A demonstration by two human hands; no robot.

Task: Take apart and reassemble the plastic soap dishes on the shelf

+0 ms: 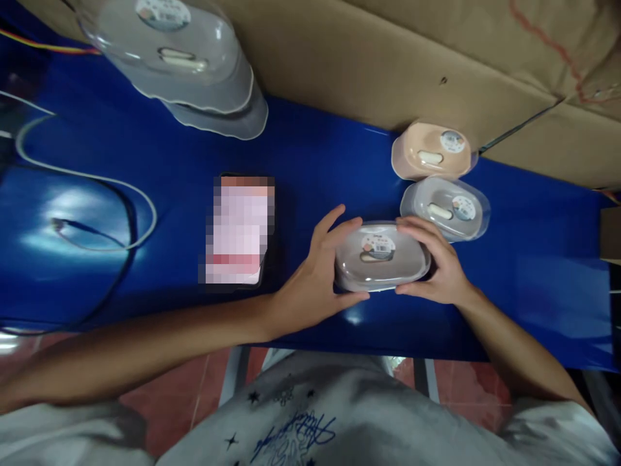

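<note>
Between my two hands is a small grey plastic box (406, 259) with a clear lid and a round printed label. My left hand (317, 275) grips its left end, thumb at the near edge and fingers at the far edge. At the right end my right hand (439, 265) clasps it the same way. Just beyond my right hand sits a similar grey box (468, 223) with a clear lid. Behind that one stands a peach-coloured box (407, 155) of the same shape.
Large clear-lidded containers (213, 84) are stacked at the back left. A phone (237, 233) with a blurred screen lies left of my hands. A white cable (145, 197) loops across the blue tabletop (330, 168). Cardboard boxes (349, 71) line the back edge.
</note>
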